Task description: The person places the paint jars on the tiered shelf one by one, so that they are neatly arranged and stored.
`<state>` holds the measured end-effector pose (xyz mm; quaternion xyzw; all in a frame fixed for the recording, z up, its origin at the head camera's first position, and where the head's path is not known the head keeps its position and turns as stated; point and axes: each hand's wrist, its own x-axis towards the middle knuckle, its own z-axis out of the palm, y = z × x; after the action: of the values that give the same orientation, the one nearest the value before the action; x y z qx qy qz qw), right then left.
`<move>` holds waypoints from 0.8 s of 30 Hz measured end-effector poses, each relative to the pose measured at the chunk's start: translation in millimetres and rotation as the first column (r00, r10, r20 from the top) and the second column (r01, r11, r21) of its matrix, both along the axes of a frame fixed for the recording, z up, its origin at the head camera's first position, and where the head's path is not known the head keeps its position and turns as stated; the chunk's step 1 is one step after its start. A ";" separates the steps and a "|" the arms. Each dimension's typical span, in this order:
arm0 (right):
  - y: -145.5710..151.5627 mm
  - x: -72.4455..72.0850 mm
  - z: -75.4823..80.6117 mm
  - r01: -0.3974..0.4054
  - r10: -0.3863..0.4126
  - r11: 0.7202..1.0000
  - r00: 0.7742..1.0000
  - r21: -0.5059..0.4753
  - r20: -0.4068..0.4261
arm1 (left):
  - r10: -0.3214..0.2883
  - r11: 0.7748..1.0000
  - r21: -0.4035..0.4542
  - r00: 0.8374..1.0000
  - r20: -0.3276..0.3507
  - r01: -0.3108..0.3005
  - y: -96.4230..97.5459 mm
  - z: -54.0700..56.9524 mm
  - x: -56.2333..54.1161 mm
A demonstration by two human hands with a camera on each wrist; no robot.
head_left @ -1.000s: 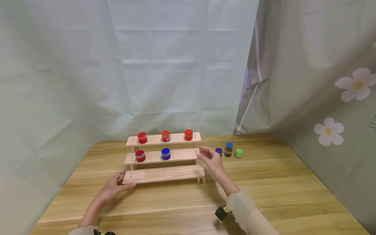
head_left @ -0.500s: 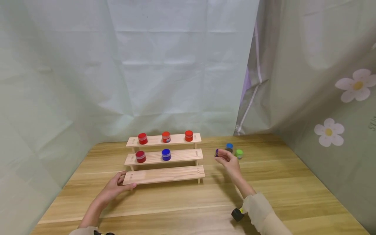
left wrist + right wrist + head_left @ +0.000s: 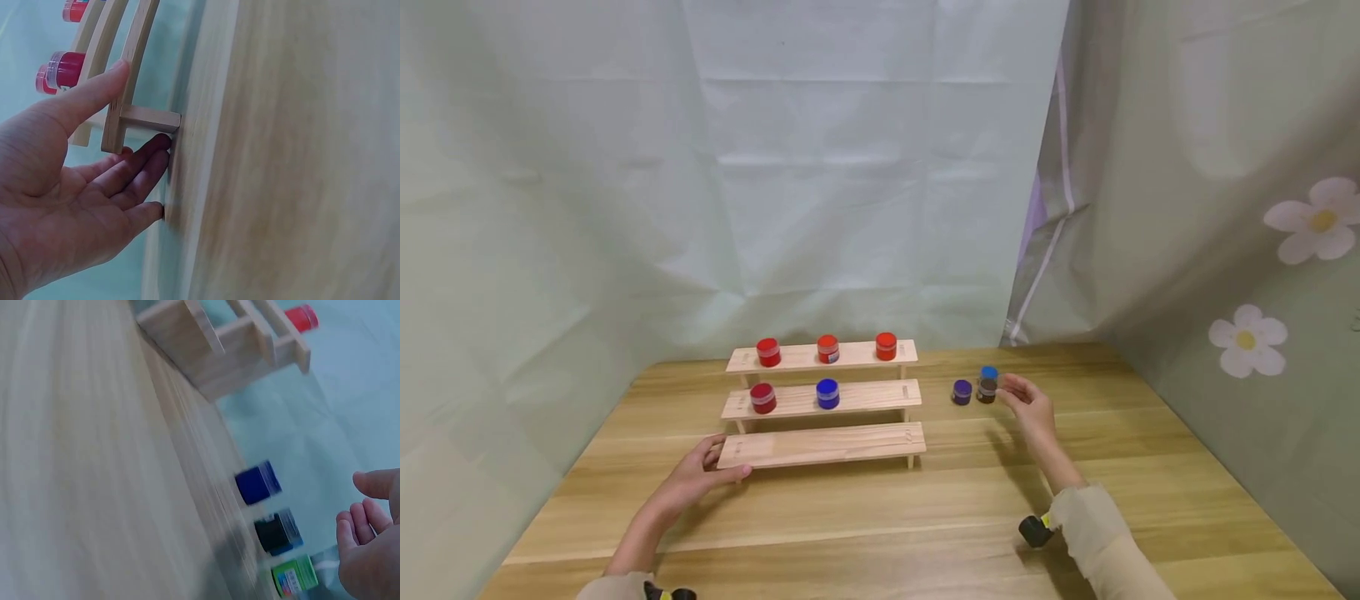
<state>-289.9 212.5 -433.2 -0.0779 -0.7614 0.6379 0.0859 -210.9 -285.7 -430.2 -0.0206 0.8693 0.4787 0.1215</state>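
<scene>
A three-step wooden display rack [image 3: 850,446] stands on the table. My left hand [image 3: 688,483] holds the left end of its lowest step, thumb [image 3: 103,90] on the front edge and fingers around the end near the leg. Three red jars [image 3: 828,350] line the top step; a dark red jar [image 3: 763,398] and a blue jar [image 3: 827,394] sit on the middle one. My right hand [image 3: 1033,408] hovers with loosely bent fingers by a green jar [image 3: 294,576], which it hides in the head view. Beside that are a purple jar [image 3: 962,392], a dark brown jar [image 3: 987,392] and a lighter blue jar [image 3: 988,373].
The wood-grain table [image 3: 850,533] reaches back to a pale hanging sheet [image 3: 850,208]. To the right hangs a curtain with white flowers [image 3: 1248,340]. A black camera [image 3: 1036,530] is strapped at the right wrist.
My right hand has moved right from beside the rack's middle step, passing over the purple jar to the green jar, now covered in the head view. The left hand stays at the rack.
</scene>
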 end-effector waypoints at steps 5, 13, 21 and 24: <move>13.4 -5.0 1.0 0.025 -0.025 1.000 0.999 0.010 0.030 | 0.006 1.000 0.005 1.000 0.004 -0.006 1.0 -1.4 -0.7; 23.6 -15.4 -3.7 0.046 -0.046 0.999 0.998 -0.007 0.030 | 0.005 1.000 -0.004 1.000 -0.007 -0.005 -0.6 1.6 -1.3; 28.9 -21.0 -14.6 0.033 -0.032 0.999 0.994 -0.008 0.103 | -0.011 1.000 -0.007 1.000 -0.015 0.011 -0.4 0.8 -1.1; 30.4 -22.1 -18.3 0.025 -0.022 0.999 0.991 -0.023 0.130 | -0.008 1.000 -0.007 1.000 -0.014 0.008 1.1 1.4 -1.8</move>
<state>-312.0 242.9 -451.5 -0.1292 -0.7566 0.6396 0.0430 -212.7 -284.5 -428.8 -0.0142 0.8719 0.4753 0.1170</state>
